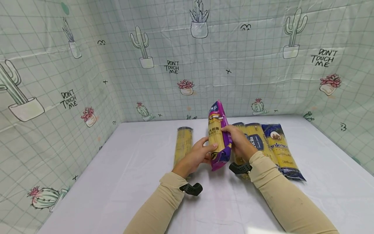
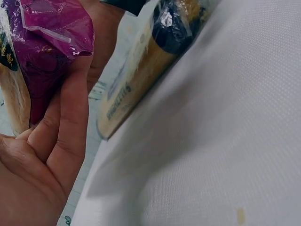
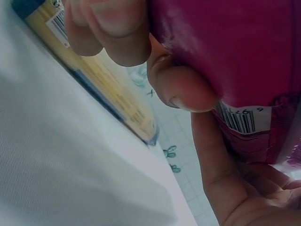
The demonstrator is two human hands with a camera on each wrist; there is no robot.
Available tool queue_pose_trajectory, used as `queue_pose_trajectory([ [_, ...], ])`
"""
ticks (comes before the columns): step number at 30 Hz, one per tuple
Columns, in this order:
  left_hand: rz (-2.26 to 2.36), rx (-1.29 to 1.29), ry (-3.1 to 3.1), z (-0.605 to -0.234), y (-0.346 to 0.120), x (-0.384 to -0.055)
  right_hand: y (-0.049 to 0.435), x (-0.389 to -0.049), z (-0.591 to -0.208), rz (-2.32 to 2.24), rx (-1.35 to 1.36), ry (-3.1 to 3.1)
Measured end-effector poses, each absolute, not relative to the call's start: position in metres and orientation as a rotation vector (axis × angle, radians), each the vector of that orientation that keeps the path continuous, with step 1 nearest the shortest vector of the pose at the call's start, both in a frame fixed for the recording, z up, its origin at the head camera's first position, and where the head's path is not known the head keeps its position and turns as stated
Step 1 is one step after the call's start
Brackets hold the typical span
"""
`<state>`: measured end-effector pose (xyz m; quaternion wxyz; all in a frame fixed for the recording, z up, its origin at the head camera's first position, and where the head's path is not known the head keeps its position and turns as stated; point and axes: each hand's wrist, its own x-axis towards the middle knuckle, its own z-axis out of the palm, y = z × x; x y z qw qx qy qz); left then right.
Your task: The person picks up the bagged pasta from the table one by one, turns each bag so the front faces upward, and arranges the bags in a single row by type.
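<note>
Both hands hold a purple pack of spaghetti (image 1: 215,130) above the table, tilted, with its clear front showing the pale strands. My left hand (image 1: 196,155) grips its lower left side, thumb on the front. On the opposite edge, my right hand (image 1: 238,141) grips the pack with its thumb near the printed front. Purple wrapping (image 2: 56,33) fills the upper left of the left wrist view, with the fingers curled beneath it. A barcode (image 3: 244,120) shows on the pack's purple back in the right wrist view.
A yellow spaghetti pack (image 1: 183,139) lies left of the hands, partly hidden by the left one. To the right, a blue-labelled pack (image 1: 257,139) and a blue-and-yellow pack (image 1: 279,146) lie side by side, with another partly behind the right hand. A printed cloth (image 1: 204,71) hangs behind the white table (image 1: 140,162).
</note>
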<state>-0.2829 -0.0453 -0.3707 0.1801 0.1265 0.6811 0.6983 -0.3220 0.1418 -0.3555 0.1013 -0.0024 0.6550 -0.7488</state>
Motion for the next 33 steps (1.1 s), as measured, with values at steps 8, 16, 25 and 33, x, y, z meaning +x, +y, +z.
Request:
queue_pose_trajectory([
  [8,1.981,0.364,1.976,-0.373,-0.043,-0.284,0.143,-0.322,-0.354,-2.227,0.008,1.884],
  [16,1.983,0.468,2.026,-0.371,-0.043,-0.285,0.145,-0.321,-0.347,-2.243,0.007,1.853],
  [25,1.991,0.527,2.029,-0.375,-0.046,-0.285,0.144,-0.323,-0.343,-2.259,0.040,1.884],
  [33,2.014,0.540,2.057,-0.377,-0.045,-0.285,0.149,-0.324,-0.346,-2.250,-0.043,1.946],
])
